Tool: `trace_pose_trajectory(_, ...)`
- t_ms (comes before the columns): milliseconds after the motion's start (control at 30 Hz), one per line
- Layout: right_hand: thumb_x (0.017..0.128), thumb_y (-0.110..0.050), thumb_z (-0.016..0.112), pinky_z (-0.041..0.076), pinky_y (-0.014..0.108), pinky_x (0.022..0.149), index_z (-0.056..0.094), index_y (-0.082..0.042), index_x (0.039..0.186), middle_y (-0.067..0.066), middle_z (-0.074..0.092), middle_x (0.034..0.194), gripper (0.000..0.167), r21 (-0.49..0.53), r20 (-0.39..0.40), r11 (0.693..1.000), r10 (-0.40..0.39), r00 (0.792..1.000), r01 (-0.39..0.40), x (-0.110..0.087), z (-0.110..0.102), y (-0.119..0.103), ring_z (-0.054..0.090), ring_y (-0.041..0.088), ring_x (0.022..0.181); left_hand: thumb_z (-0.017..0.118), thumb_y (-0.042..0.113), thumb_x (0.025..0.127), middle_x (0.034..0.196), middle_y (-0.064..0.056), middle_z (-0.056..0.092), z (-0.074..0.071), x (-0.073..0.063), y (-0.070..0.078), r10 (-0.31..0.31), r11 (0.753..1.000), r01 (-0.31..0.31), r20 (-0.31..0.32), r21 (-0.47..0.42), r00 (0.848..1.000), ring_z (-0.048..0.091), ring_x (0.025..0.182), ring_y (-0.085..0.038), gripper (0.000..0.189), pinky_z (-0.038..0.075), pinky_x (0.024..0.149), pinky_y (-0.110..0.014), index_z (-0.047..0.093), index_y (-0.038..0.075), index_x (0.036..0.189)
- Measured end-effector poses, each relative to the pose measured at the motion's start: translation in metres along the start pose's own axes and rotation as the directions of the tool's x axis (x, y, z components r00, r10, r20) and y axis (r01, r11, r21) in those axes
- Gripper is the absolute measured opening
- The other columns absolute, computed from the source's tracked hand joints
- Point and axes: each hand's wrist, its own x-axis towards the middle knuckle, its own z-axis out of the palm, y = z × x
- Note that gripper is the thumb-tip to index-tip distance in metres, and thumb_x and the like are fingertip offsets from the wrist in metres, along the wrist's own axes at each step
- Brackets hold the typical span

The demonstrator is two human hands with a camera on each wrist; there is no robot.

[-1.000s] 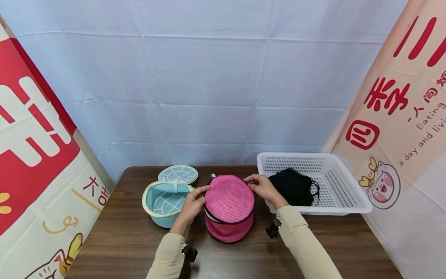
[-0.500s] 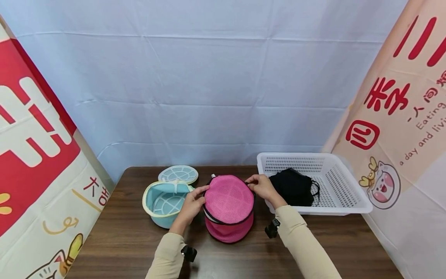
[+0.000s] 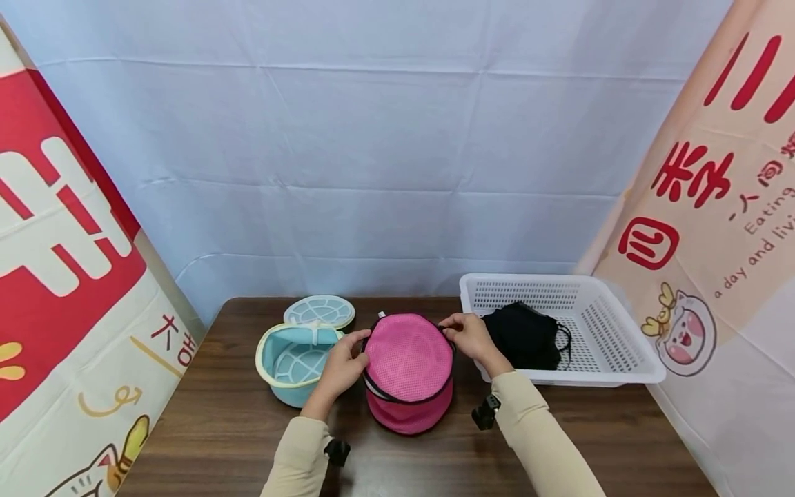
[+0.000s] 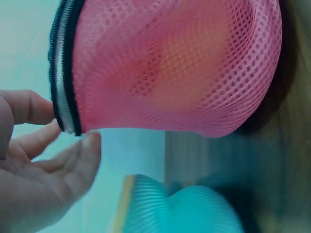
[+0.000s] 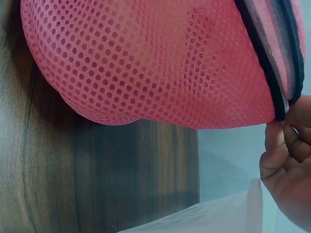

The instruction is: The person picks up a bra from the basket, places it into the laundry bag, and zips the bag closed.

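Observation:
A round pink mesh laundry bag (image 3: 410,355) with black trim stands on the table, its pink lid lying over the top. My left hand (image 3: 340,366) pinches the trimmed rim on the left side. At the back right, my right hand (image 3: 468,338) grips the same rim between thumb and fingers. The left wrist view shows the zipper band (image 4: 63,73) running up from the fingertips. Something yellowish shows faintly through the mesh (image 4: 194,58). In the right wrist view, lid and body edges stand apart near the fingers, so the bag is partly unzipped there.
Left of the bag stands a light blue mesh bag (image 3: 279,392) with yellow trim, its top raised. Its round blue lid panel (image 3: 319,310) lies behind. A white perforated basket (image 3: 609,345) at the right holds a black cloth item with straps (image 3: 520,335).
Both hands keep their hold on the rim of the pink bag, which stays in place. Only a very slight shift of the head view shows.

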Motion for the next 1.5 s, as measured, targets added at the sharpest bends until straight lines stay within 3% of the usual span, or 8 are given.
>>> trace_pose_trajectory(200, 0.083, 0.001, 0.064, 0.045, 0.029, 0.060, 0.071, -0.001, 0.091, 0.007, 0.067, 0.084, 0.012, -0.050, -0.048, 0.997, -0.054, 0.997, 0.052, -0.002, 0.001, 0.002, 0.056, 0.016, 0.070, 0.060, 0.002, 0.079, 0.110, -0.021, 0.056, 0.005, 0.007, 0.017, 0.091, 0.960, -0.087, -0.004, 0.265, 0.996, 0.053, 0.099, -0.032, 0.039, 0.043, 0.083, -0.044, 0.060, -0.005, 0.117)
trace_pose_trajectory(333, 0.081, 0.003, 0.064, 0.044, 0.027, 0.058, 0.071, -0.001, 0.089, 0.006, 0.067, 0.081, 0.011, -0.059, -0.080, 0.993, -0.110, 0.991, 0.106, 0.000, 0.004, 0.006, 0.055, 0.015, 0.067, 0.061, 0.008, 0.082, 0.115, -0.021, 0.054, 0.008, 0.016, 0.030, 0.057, 0.922, -0.066, 0.035, 0.380, 0.998, 0.049, 0.109, -0.037, 0.038, 0.040, 0.090, -0.047, 0.060, -0.004, 0.118)
trace_pose_trajectory(533, 0.082, 0.004, 0.063, 0.044, 0.028, 0.057, 0.071, -0.002, 0.089, 0.005, 0.066, 0.079, 0.012, -0.049, -0.084, 0.990, -0.139, 0.987, 0.135, 0.002, 0.007, 0.006, 0.055, 0.015, 0.066, 0.063, 0.015, 0.082, 0.106, -0.018, 0.056, 0.007, 0.030, 0.044, -0.026, 0.826, -0.029, 0.090, 0.563, 0.996, 0.052, 0.100, -0.035, 0.034, 0.044, 0.081, -0.047, 0.062, -0.001, 0.112)
trace_pose_trajectory(600, 0.082, 0.003, 0.063, 0.044, 0.028, 0.057, 0.071, -0.002, 0.089, 0.005, 0.066, 0.080, 0.012, -0.049, -0.075, 0.991, -0.130, 0.989, 0.126, 0.002, 0.007, 0.006, 0.054, 0.015, 0.067, 0.063, 0.016, 0.083, 0.105, -0.018, 0.056, 0.006, 0.035, 0.047, -0.044, 0.808, -0.034, 0.118, 0.589, 0.992, 0.054, 0.097, -0.033, 0.033, 0.046, 0.079, -0.045, 0.062, -0.001, 0.112)
trace_pose_trajectory(867, 0.082, 0.003, 0.063, 0.044, 0.029, 0.058, 0.071, -0.002, 0.089, 0.006, 0.066, 0.082, 0.012, -0.055, -0.068, 0.989, -0.143, 0.987, 0.139, 0.002, 0.008, 0.003, 0.055, 0.016, 0.068, 0.063, 0.017, 0.084, 0.102, -0.012, 0.058, 0.006, 0.056, 0.050, -0.061, 0.803, -0.096, 0.241, 0.588, 0.969, 0.054, 0.098, -0.026, 0.033, 0.045, 0.082, -0.040, 0.063, 0.003, 0.114)
trace_pose_trajectory(1067, 0.081, 0.005, 0.063, 0.044, 0.028, 0.059, 0.071, -0.001, 0.088, 0.008, 0.067, 0.084, 0.012, -0.060, -0.077, 0.986, -0.160, 0.984, 0.156, 0.002, 0.008, 0.001, 0.056, 0.017, 0.069, 0.061, 0.015, 0.085, 0.106, -0.013, 0.059, 0.011, 0.069, 0.052, -0.055, 0.820, -0.126, 0.296, 0.558, 0.953, 0.053, 0.103, -0.027, 0.032, 0.044, 0.086, -0.039, 0.063, 0.001, 0.115)
trace_pose_trajectory(1233, 0.083, 0.004, 0.062, 0.044, 0.030, 0.060, 0.071, -0.002, 0.090, 0.010, 0.067, 0.087, 0.013, -0.054, -0.059, 0.988, -0.145, 0.988, 0.141, 0.001, 0.009, -0.002, 0.055, 0.018, 0.072, 0.059, 0.013, 0.086, 0.111, -0.014, 0.059, 0.016, 0.079, 0.055, -0.064, 0.832, -0.125, 0.316, 0.541, 0.947, 0.051, 0.109, -0.027, 0.032, 0.042, 0.089, -0.039, 0.062, 0.001, 0.116)
trace_pose_trajectory(1500, 0.083, 0.002, 0.063, 0.045, 0.031, 0.062, 0.072, -0.003, 0.091, 0.009, 0.067, 0.090, 0.013, -0.038, -0.050, 0.992, -0.119, 0.992, 0.117, 0.001, 0.008, -0.005, 0.056, 0.018, 0.075, 0.058, 0.015, 0.087, 0.113, -0.008, 0.061, 0.029, 0.090, 0.061, -0.101, 0.839, -0.096, 0.327, 0.535, 0.940, 0.055, 0.103, -0.023, 0.031, 0.045, 0.083, -0.037, 0.064, 0.007, 0.116)
